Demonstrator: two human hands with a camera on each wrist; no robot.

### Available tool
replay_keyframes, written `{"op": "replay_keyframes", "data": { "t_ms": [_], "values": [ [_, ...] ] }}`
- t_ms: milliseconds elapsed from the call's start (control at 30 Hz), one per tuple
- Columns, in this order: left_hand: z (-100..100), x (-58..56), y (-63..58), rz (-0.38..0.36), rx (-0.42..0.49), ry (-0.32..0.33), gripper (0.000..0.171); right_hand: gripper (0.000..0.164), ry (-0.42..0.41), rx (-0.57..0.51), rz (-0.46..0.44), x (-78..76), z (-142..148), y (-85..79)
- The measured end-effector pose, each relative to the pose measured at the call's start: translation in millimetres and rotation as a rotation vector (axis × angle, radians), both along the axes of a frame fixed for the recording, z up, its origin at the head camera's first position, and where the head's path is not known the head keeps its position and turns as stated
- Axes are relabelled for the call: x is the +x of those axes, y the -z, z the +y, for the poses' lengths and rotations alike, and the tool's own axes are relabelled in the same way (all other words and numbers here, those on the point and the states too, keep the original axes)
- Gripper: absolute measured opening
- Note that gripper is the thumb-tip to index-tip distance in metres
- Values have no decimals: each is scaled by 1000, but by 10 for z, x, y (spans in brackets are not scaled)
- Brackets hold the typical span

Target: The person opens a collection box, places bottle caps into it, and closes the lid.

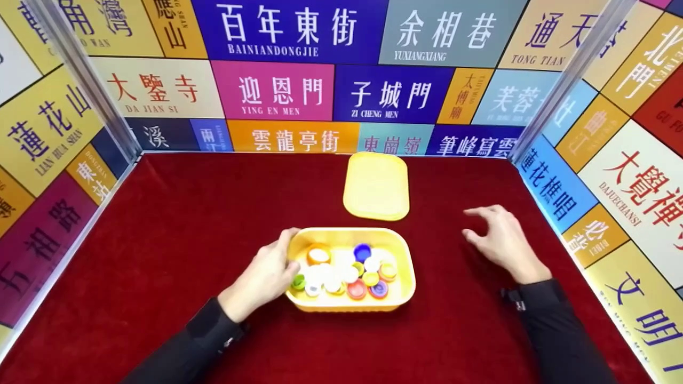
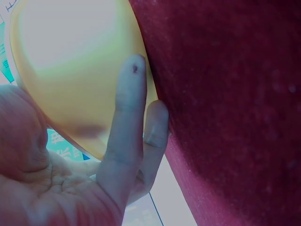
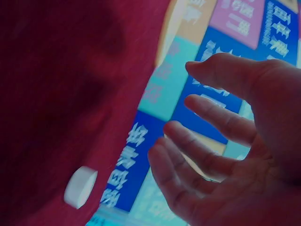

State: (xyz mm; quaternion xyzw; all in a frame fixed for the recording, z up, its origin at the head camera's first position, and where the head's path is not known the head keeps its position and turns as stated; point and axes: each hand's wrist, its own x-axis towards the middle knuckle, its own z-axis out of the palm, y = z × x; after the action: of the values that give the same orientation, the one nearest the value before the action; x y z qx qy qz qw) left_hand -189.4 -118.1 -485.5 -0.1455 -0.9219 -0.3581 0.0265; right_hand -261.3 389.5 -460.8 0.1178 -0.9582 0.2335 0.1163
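Note:
A yellow plastic tub [image 1: 352, 306] stands on the red cloth, holding several bottle caps [image 1: 356, 289] in white, orange, blue, green, red and purple. At its left end my left hand [image 1: 265, 269] grips the wall. The left wrist view has the fingers [image 2: 129, 108] lying along the tub's outer side [image 2: 80, 101]. Off to the right, my right hand [image 1: 501, 239] hovers over the cloth with fingers loosely bent and nothing in them. A white cap [image 3: 81, 187] lies on the cloth in the right wrist view; it cannot be made out in the head view.
Behind the tub a yellow lid [image 1: 376, 186] lies flat on the red cloth [image 1: 187, 213]. Panels printed with Chinese place names [image 1: 288, 29] enclose the back and both sides, with metal posts [image 1: 579, 74] at the rear corners.

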Motion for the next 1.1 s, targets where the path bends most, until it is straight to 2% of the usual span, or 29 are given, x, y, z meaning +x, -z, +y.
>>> {"op": "replay_keyframes", "data": {
  "t_ms": [200,367,467,633,1100],
  "values": [
    [9,-3,7,0,-2,3,61,57,99,41,-98,-20,330,126],
    [11,-5,14,-2,2,3,59,57,123,77,-170,-1,469,177],
    [12,-12,16,-1,0,2,59,47,113,84,-156,2,496,191],
    [17,-19,8,-6,6,-1,59,30,91,79,-71,5,491,204],
    [-1,-1,9,29,2,12,58,23,61,74,-21,-8,365,193]
  ]
}}
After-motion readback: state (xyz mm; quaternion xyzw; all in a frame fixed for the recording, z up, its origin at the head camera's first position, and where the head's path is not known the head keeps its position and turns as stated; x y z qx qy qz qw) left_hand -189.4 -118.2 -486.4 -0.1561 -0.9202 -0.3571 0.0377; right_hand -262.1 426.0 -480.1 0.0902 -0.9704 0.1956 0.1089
